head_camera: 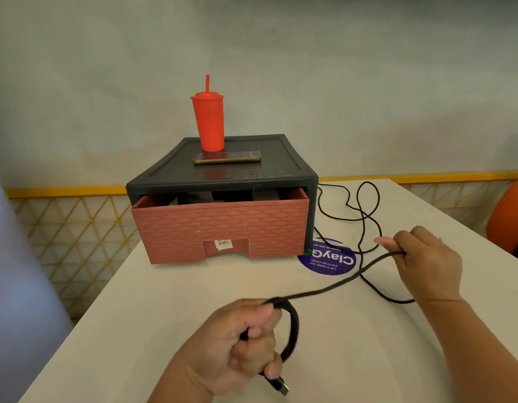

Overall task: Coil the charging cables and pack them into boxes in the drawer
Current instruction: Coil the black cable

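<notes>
1 brick-patterned drawer (220,225), ajar: dark boxes (199,197) inside, contents unclear. On cabinet (193,177): 1 red tumbler (208,120), 1 phone (227,157). Hands apart: left hand (237,344) grips coiled cable (292,330), right hand (426,260) pinches its strand.

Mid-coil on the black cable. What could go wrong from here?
1. The cable lies in loose loops that cross each other beside the drawer unit; pulling with the right hand may tighten a knot.
2. The cable passes the unit's corner; a snag might jolt it and tip the red cup on top.
</notes>
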The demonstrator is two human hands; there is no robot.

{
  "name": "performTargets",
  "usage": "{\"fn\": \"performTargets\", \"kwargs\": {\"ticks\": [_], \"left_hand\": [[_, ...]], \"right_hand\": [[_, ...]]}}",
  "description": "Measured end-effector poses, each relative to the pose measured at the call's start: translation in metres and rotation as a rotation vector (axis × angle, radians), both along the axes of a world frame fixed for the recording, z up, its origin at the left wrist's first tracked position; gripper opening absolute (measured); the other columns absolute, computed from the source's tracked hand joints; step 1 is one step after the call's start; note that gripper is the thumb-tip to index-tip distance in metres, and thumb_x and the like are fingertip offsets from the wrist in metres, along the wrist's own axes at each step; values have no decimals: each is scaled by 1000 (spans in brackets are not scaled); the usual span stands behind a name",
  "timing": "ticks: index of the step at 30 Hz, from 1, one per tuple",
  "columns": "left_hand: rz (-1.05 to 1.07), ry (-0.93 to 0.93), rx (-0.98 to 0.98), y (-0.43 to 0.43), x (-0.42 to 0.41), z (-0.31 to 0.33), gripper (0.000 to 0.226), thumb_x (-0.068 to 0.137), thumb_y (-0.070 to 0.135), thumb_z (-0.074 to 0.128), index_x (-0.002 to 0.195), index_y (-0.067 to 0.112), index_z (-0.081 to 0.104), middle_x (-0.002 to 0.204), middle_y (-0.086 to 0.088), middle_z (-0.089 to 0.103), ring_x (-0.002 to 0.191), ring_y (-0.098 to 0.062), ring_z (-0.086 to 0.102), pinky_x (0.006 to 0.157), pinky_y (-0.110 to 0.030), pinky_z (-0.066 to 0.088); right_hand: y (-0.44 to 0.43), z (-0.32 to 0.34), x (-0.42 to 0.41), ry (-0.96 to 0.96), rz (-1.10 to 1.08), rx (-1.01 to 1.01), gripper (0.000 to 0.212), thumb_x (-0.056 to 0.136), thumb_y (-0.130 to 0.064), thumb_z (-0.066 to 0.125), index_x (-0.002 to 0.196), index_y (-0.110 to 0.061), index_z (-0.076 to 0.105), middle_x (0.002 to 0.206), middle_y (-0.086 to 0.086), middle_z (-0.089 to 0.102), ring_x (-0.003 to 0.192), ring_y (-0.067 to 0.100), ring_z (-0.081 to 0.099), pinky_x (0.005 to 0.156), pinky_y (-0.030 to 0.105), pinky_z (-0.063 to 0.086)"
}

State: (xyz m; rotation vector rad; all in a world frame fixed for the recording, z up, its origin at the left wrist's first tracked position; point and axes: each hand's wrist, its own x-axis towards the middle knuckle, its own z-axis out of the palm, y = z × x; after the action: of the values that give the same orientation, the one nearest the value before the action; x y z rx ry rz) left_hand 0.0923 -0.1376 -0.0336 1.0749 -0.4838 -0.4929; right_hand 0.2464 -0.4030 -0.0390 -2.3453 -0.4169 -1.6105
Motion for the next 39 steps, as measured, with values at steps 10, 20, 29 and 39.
{"fn": "performTargets", "kwargs": {"ticks": [10, 20, 29, 39], "left_hand": [[227, 132, 408, -29, -3, 0, 32, 70, 42, 53, 50, 22, 40, 42, 6, 24, 40, -12, 19, 65, -25, 42], [-79, -49, -488, 16, 12, -9, 36, 101, 34, 21, 77, 19, 43, 45, 5, 22, 39, -10, 17, 78, -26, 43], [30, -96, -660, 46, 16, -11, 35, 101, 34, 15, 82, 18, 39, 49, 4, 19, 42, -10, 15, 83, -28, 38], [-53, 14, -625, 33, 24, -24, 51, 102, 37, 15, 90, 6, 53, 57, -2, 37, 51, -18, 34, 83, -29, 38]], "right_hand": [[-8, 122, 53, 182, -390, 179, 60, 94, -50, 33, 100, -2, 67, 93, 30, 52, 92, 45, 48, 89, 51, 29], [83, 61, 32, 631, 144, -705, 53, 94, -56, 22, 93, -19, 60, 83, 0, 58, 79, 20, 58, 62, 29, 43], [21, 23, 41, 974, 46, -989, 49, 94, -55, 27, 116, -23, 57, 110, -1, 65, 97, 15, 58, 73, 23, 43], [72, 8, -18, 810, 538, -599, 66, 73, -53, 48, 136, -39, 32, 125, -16, 45, 119, 7, 39, 114, 39, 15]]}}
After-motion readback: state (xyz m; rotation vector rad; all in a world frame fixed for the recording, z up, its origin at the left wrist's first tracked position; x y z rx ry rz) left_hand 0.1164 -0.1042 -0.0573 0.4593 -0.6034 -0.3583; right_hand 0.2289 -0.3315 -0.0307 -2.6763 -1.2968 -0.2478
